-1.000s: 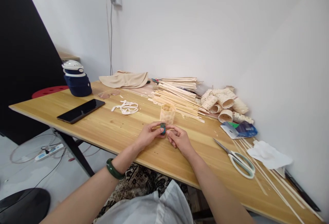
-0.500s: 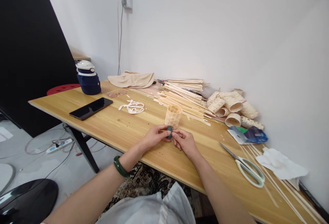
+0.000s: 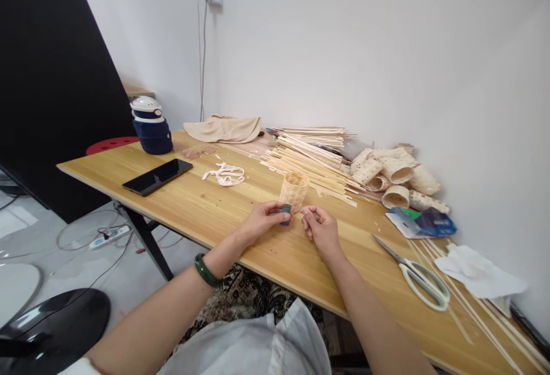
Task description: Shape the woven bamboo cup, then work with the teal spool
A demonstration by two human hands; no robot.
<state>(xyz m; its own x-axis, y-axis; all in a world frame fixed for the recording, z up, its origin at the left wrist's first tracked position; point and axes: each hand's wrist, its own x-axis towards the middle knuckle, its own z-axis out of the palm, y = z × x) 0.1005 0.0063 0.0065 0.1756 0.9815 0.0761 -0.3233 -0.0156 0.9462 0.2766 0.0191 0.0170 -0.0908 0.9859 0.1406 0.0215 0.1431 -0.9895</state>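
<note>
Near the table's front edge, my left hand (image 3: 267, 218) is closed on a small teal object (image 3: 286, 214), pinched between thumb and fingers. Just to its right, my right hand (image 3: 320, 227) has thumb and fingertips pressed together; whatever they hold, if anything, is too small to make out. Right behind both hands stands a small woven basket (image 3: 294, 190) of pale strips, upright and open at the top. The left hand's fingertips are close to its base.
Wood strips (image 3: 307, 157) and birch-bark rolls (image 3: 397, 174) lie along the wall. Scissors (image 3: 419, 277) and a white tissue (image 3: 476, 272) are at right. A phone (image 3: 158, 177), a white ribbon (image 3: 226, 174) and a blue-wrapped jar (image 3: 153, 134) are at left.
My right hand has moved right, away from the teal object and my left hand, which still holds it. The whole view has shifted slightly.
</note>
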